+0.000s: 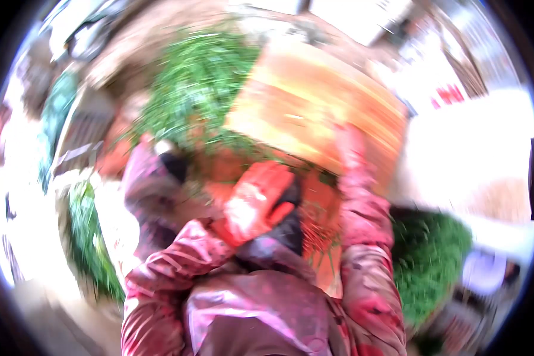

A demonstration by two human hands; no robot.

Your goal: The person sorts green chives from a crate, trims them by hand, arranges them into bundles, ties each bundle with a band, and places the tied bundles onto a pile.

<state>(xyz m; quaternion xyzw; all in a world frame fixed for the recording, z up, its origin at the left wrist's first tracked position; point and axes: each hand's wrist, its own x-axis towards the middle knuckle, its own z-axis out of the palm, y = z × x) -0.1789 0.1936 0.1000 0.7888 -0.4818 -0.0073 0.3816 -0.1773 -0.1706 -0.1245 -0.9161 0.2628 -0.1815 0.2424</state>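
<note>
My left hand (258,202) is resting on my leg (289,232), fingers lying flat with the thumb apart and gripping nothing visible, while my right hand (350,142) is reaching over the orange board (302,89), too blurred for me to tell its hold. The board is sitting against the pile of greens (202,77); an uneven push could be skewing it into them, causing bruising.

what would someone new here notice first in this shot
The bright orange panel stands out most, above and right of centre, with the right hand blurred over its lower part. Just left of it spreads a vivid green heap of grass-like blades. Near the picture's middle, the red-gloved left hand also catches the eye.
</note>
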